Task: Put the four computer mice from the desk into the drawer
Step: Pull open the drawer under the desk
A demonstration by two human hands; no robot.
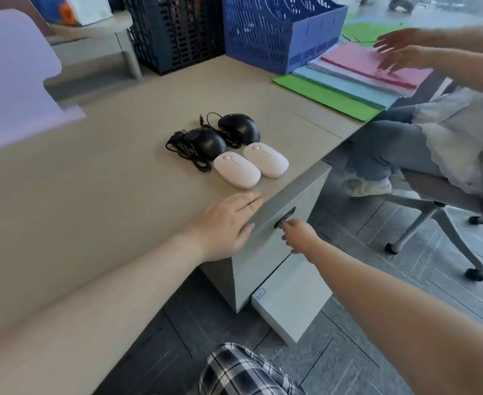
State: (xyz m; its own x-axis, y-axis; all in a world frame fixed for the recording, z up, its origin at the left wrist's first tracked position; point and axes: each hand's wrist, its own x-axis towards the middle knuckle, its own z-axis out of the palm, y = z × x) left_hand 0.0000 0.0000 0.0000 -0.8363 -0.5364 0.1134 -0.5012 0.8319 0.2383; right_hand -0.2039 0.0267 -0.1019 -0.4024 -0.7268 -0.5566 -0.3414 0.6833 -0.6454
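The left hand [229, 223] lies flat on the desk [106, 195] at its edge, fingers spread and holding nothing. The right hand [298, 235] reaches to the dark handle [285, 217] on the drawer [280, 238] front, fingertips at it (whether they grip it I cannot tell). All four mice sit on the desk just beyond: two white mice [237, 170] [266, 159] side by side, two black corded mice [204, 143] [239, 128] behind them.

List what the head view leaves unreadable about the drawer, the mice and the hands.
- Drawer interior: hidden in the head view, front closed.
- Lock markings: too small.
- Right hand grip: fingertips at the lock, contact unclear.
- Black mice cable ends: tangled together.
- Left hand palm: face down on the desk.
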